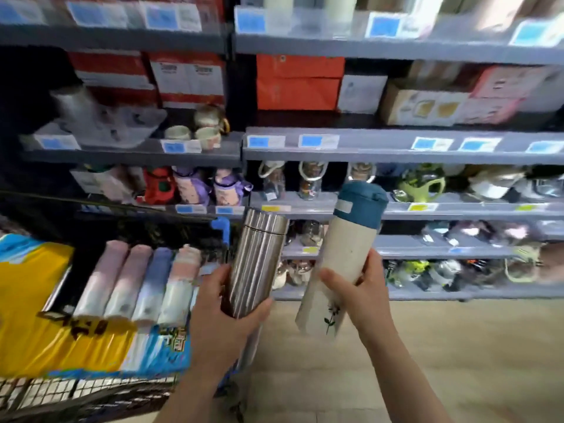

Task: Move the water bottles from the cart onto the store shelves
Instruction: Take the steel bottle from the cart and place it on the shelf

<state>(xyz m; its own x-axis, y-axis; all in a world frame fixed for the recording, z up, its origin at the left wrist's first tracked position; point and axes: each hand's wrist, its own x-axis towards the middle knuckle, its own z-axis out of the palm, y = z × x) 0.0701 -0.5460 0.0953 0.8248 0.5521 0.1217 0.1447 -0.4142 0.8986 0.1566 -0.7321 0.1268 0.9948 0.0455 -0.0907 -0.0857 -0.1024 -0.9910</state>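
Left hand: curled round the lower body of the steel bottle, centre frame, held upright.
Right hand: grips the cream bottle with a teal lid, tilted, flower print near its base.
Cart: lower left; pastel bottles lie side by side.
Shelves: blue price tags, writing blurred.
Floor: open, lower right.

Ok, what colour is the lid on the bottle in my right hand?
Teal blue lid on a cream bottle, seen in the head view.
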